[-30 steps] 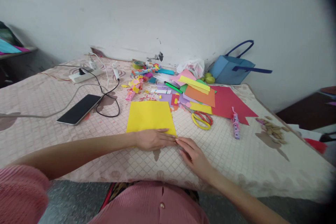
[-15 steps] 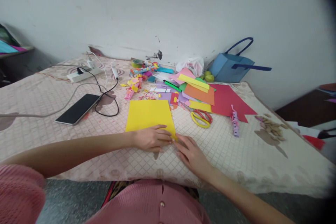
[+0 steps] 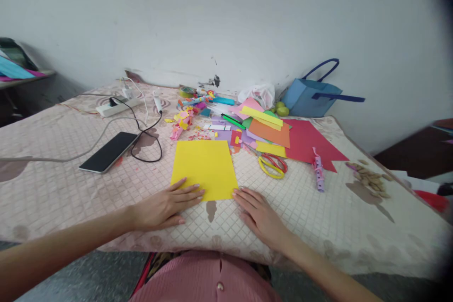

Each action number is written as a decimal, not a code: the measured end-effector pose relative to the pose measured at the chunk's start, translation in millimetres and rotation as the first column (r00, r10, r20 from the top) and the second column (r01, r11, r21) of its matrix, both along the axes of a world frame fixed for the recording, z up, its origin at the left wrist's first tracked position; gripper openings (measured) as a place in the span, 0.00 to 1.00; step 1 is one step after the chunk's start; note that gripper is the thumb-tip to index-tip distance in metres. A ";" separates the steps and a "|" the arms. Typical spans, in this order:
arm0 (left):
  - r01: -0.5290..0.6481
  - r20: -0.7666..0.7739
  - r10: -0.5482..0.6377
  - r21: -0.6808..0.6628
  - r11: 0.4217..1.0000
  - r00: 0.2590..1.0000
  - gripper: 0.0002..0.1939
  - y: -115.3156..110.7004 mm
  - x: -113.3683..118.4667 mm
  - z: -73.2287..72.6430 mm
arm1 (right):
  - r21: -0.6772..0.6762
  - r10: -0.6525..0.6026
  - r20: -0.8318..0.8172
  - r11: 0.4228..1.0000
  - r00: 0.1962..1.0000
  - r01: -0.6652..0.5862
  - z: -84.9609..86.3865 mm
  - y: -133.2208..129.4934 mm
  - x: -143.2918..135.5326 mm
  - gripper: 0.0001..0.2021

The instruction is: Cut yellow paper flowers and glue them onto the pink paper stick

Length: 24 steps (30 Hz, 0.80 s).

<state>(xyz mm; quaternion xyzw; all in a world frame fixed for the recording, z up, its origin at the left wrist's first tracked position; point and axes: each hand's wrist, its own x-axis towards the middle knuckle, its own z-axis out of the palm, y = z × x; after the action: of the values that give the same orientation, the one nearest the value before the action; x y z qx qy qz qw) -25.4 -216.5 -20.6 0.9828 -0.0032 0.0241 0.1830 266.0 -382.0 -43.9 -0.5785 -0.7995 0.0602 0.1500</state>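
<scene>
A yellow sheet of paper (image 3: 203, 165) lies flat on the patterned tablecloth in front of me. My left hand (image 3: 168, 205) rests on its near left corner, fingers stretched out and holding nothing. At the near right corner, the fingertips of my right hand (image 3: 260, 214) touch the paper's edge, and the fingers are extended with the palm down. To the right of the sheet lie scissors (image 3: 272, 166) with one yellow and one red handle loop.
Coloured paper sheets (image 3: 271, 132), paper scraps and a green pen (image 3: 233, 121) lie beyond. A phone (image 3: 109, 152), cables and a power strip (image 3: 118, 107) sit at left. Rightward are a purple paper roll (image 3: 318, 173), nuts in shells (image 3: 371, 180) and a blue bag (image 3: 311, 98).
My left hand has slid left along the near edge, from the right corner to the left one. My right hand stays by the right corner. The view has tilted slightly upward.
</scene>
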 end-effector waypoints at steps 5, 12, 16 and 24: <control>-0.135 -0.002 0.135 0.011 0.991 0.991 0.32 -9.0 -29.9 2.6 | -0.015 -0.003 0.052 1.000 0.999 0.004 0.3 0.3 -0.6 0.26; -0.231 0.036 0.229 0.101 0.968 0.973 0.30 -12.8 -55.0 -3.0 | 0.014 -0.018 0.052 1.000 0.998 0.017 -1.2 -0.2 -1.7 0.26; -0.260 0.037 0.258 0.140 0.955 0.966 0.31 -14.0 -65.3 -5.5 | 0.017 -0.022 0.065 1.000 0.998 0.021 -2.0 -0.9 -2.3 0.25; -0.322 0.061 0.316 0.135 0.937 0.947 0.29 -19.1 -71.7 -4.1 | 0.053 -0.039 0.075 0.998 0.996 0.035 -6.2 -3.0 -2.1 0.28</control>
<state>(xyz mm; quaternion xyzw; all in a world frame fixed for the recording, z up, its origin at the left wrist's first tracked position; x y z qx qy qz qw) -97.1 -235.7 -24.7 0.9802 0.1510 0.0718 0.1056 263.8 -385.0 -50.2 -0.5911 -0.7950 0.0146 0.1354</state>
